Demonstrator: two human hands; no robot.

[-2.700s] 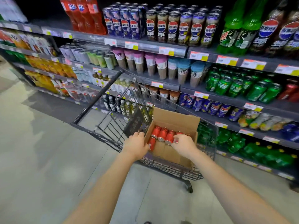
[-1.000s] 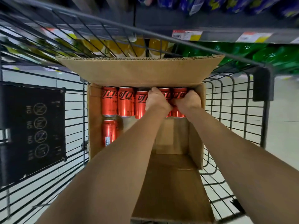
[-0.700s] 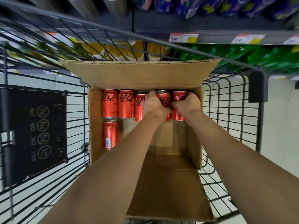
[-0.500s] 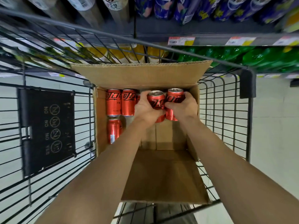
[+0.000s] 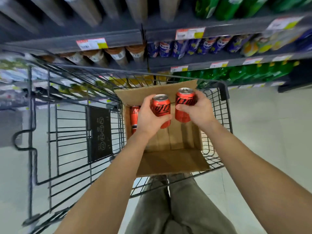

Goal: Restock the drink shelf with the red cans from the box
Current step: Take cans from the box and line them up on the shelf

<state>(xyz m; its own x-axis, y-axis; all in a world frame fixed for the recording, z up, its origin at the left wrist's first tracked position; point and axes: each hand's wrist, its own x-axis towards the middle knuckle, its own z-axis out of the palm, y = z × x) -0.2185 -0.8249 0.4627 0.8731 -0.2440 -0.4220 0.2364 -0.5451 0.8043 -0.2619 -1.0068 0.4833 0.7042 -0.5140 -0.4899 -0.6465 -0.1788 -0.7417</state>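
Observation:
An open cardboard box (image 5: 170, 162) sits in a black wire shopping cart (image 5: 67, 142). My left hand (image 5: 148, 117) grips one red can (image 5: 161, 108) upright above the box. Beside it, my right hand (image 5: 197, 109) holds a second red can (image 5: 184, 103), slightly higher. Both cans are clear of the box. More red cans (image 5: 134, 114) lie along the box's left wall, partly hidden behind my left hand. The drink shelf (image 5: 185, 65) stands just beyond the cart.
Shelves ahead carry green bottles (image 5: 244, 73), blue cans (image 5: 194, 46) and brown-capped bottles (image 5: 118, 54), with price tags on the rails. A black sign panel (image 5: 99, 134) hangs inside the cart. Grey floor lies on both sides. My trouser legs (image 5: 177, 208) show below.
Both hands have lifted a red can each out of the far row in the box and raised them above it. The view has tilted up toward the shelves.

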